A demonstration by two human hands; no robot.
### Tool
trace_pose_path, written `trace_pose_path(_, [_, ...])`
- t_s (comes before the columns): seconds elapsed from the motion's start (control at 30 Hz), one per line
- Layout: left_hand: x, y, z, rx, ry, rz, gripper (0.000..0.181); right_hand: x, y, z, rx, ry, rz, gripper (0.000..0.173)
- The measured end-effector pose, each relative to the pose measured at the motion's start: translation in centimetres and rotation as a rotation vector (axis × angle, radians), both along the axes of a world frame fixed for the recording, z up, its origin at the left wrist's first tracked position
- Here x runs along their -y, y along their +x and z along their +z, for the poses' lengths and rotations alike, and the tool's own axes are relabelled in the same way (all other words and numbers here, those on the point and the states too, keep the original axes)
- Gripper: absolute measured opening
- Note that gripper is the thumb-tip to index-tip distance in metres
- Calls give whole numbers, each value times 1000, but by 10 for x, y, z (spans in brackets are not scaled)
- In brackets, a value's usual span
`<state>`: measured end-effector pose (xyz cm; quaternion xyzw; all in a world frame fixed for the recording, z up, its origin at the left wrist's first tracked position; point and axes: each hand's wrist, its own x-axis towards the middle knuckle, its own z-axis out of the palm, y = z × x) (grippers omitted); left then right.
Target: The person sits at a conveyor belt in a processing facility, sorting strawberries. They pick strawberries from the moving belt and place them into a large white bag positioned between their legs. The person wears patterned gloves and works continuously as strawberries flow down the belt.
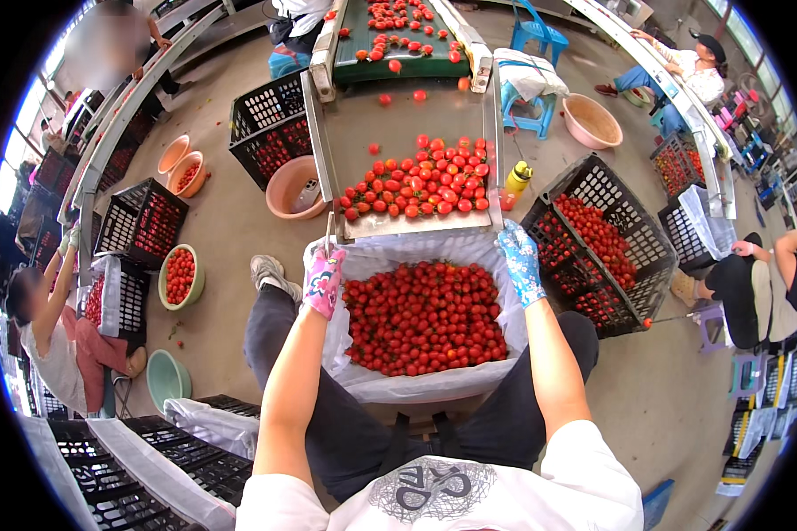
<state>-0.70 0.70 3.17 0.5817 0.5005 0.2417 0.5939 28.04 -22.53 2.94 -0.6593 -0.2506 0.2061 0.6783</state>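
Note:
My left hand (323,282), in a pink floral glove, closes around a thin metal rod (329,232) at the lower left corner of a metal chute (398,109). My right hand (521,262), in a blue floral glove, is at the chute's lower right corner, beside the white liner (432,391) of a crate. Its fingertips are partly hidden, so its grip is unclear. Many small red tomatoes (425,318) fill the lined crate between my knees. More tomatoes (432,176) rest at the chute's lower end, and a few are on its upper part.
A green conveyor belt (398,70) carries tomatoes above the chute. Black crates (644,245) stand at both sides. A pink basin (285,192) holds a phone. A yellow bottle (518,182) stands right of the chute. Other people sit at lines left and right.

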Motion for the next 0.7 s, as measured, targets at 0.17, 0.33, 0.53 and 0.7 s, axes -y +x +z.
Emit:
trace_pose_path(0.17, [5, 3, 3, -133, 22, -57, 42, 2, 8, -10, 161, -139, 6, 29])
trace_pose_path(0.33, [5, -1, 5, -97, -8, -49, 44, -4, -1, 0, 416, -262, -31, 31])
trace_pose_path(0.53, [13, 2, 14, -46, -19, -24, 48, -7, 0, -5, 402, -323, -30, 35])
trace_pose_path(0.7, [10, 2, 11, -74, -18, -26, 49, -8, -2, -4, 409, -346, -31, 35])
